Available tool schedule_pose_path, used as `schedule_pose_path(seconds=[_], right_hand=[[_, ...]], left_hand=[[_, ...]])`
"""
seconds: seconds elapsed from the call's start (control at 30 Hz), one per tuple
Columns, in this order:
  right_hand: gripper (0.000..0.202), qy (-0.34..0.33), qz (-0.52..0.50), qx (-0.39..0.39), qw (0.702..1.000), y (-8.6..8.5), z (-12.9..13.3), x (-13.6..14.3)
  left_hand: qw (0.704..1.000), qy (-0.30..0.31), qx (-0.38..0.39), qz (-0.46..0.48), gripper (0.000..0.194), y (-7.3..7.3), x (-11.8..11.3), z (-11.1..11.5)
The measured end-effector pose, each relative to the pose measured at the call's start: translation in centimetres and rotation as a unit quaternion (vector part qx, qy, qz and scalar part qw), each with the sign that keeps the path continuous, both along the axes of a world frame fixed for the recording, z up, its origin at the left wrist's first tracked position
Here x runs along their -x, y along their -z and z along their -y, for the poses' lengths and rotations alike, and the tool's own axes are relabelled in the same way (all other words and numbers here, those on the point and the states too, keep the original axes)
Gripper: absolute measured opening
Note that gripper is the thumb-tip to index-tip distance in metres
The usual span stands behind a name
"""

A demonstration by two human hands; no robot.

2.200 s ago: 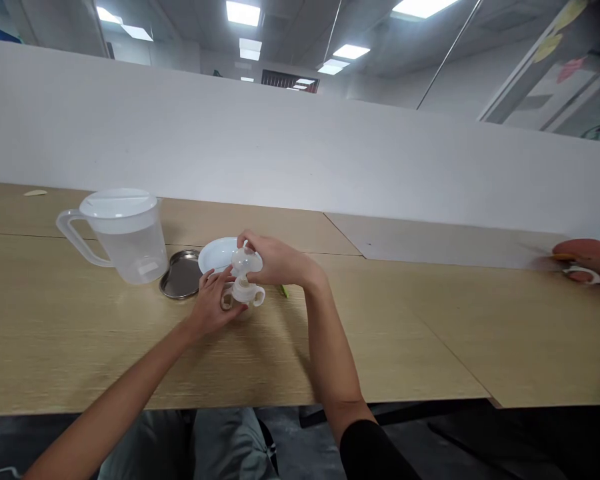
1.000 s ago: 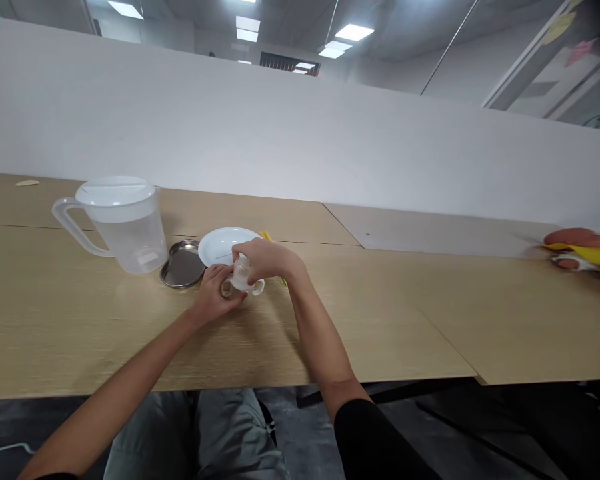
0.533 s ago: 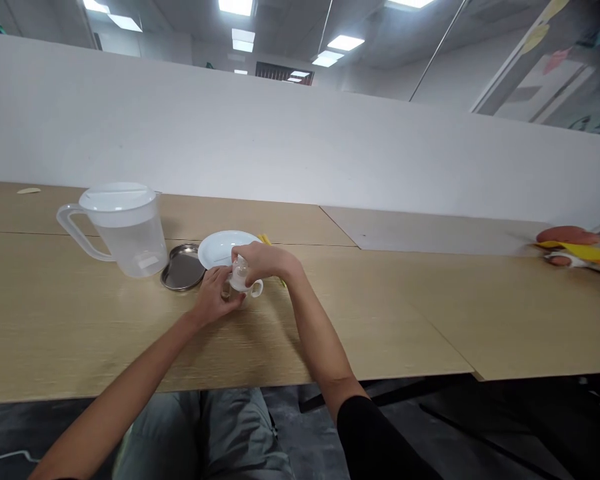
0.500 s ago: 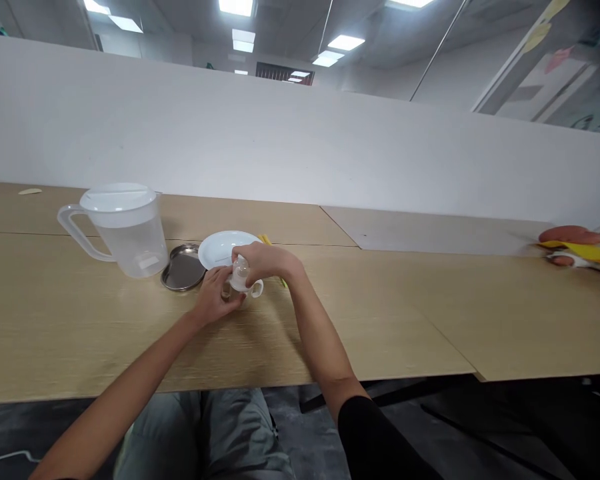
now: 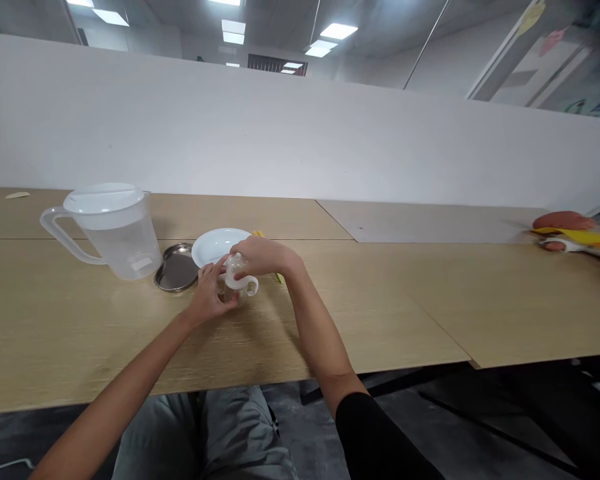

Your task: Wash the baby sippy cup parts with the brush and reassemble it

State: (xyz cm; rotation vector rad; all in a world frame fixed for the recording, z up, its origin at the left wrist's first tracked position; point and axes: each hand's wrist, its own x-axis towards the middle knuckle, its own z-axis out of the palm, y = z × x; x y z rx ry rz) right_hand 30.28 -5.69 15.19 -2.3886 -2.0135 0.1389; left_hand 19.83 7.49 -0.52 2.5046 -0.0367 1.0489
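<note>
Your right hand (image 5: 260, 255) has pressed clear dome cap down onto small handled baby bottle (image 5: 235, 283); left hand (image 5: 211, 297) clasps bottle, beside white plate (image 5: 211, 245).

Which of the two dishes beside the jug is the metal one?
The small metal tray, grey and shiny, right next to the clear jug. The round white plate sits further right, behind the hands.
</note>
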Motion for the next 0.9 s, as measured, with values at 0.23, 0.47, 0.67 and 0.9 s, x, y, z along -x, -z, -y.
schedule_pose_path(seconds=[0.23, 0.47, 0.67, 0.9], right_hand=[[0.033, -0.002, -0.042, -0.023, 0.999, 0.1, 0.0, -0.7], [0.041, -0.025, -0.108, -0.173, 0.979, -1.0, 1.9, -0.9], [0.046, 0.022, -0.175, -0.231, 0.957, -1.0, 2.2, -2.6], [0.042, 0.152, -0.069, -0.044, 0.985, 3.9, -3.5, -4.2]], left_hand=[[1.000, -0.014, 0.012, -0.012, 0.083, 0.0, 0.1, 0.0], [0.998, -0.055, -0.009, -0.011, 0.076, 0.2, 0.0, -0.2], [0.998, -0.051, -0.013, -0.036, 0.078, 0.1, 0.2, -0.2], [0.997, -0.057, -0.033, -0.044, 0.069, -0.3, 0.4, -0.2]])
